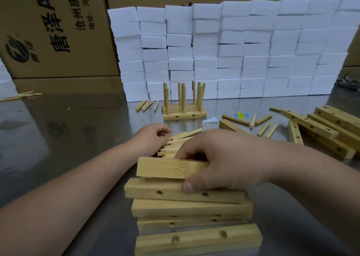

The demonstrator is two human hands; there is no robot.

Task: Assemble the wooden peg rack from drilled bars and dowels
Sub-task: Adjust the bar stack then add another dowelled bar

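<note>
My right grip [220, 162] is closed around the top bar [167, 168] of the stack of bars [187, 209]: fingers curled over its far edge, thumb low on the near side, its tip touching the bar beneath. My left grip [152, 138] is curled onto the dowels [179, 142] heaped just behind the stack. I cannot tell whether it has truly pinched one.

As I judge it, the step is to lift this bar free and feed it pegs. To do that well I should raise it straight up so the bars under it do not slide askew, turn it until its holes face up, and take a single dowel by its end, not a handful.

The top bar lies with its long axis running left to right across the stack, its left end jutting a little out and up. Its near face is plain, with no holes showing, while the bar below shows two. The dowels fan away from the stack towards the far right. The finished rack [184, 107] stands well behind the stack with its pegs upright.
</note>
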